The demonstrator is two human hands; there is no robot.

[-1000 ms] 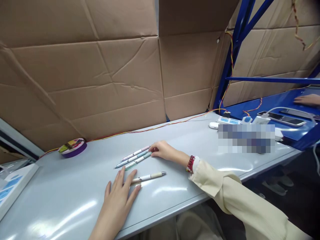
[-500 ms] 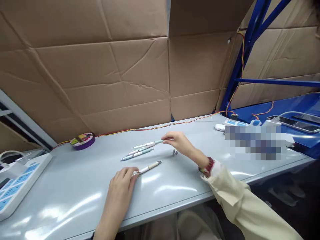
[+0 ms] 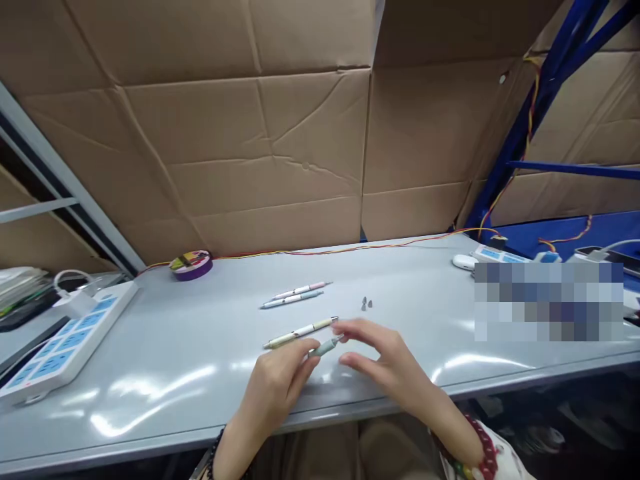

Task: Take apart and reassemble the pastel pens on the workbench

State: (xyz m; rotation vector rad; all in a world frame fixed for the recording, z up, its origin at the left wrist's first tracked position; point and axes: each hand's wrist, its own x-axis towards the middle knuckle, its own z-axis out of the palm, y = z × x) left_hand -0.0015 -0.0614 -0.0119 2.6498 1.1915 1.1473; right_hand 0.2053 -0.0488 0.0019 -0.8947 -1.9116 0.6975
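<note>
A light green pen [image 3: 326, 347] is pinched between the thumb and fingers of my left hand [image 3: 281, 377], its tip pointing right. My right hand [image 3: 383, 357] is at the tip, thumb and fingers apart, with nothing visible between them. Just behind the hands lies a cream and white pen [image 3: 300, 333]. Farther back, a pink and white pen [image 3: 301, 291] and a blue and white pen [image 3: 291, 300] lie side by side. Several small grey cone-shaped pieces [image 3: 365, 305] sit on the table right of them.
The grey table [image 3: 200, 347] carries a purple tape roll [image 3: 193, 267] at the back left and a white power strip [image 3: 70, 340] at the left. Another power strip [image 3: 493, 254] and a blurred patch are at the right. Cardboard and a thin cable line the back.
My left hand has left the cream pen and now holds the green pen near the front. My right hand has come back from the rear pens, its fingers now apart. The view has shifted.
</note>
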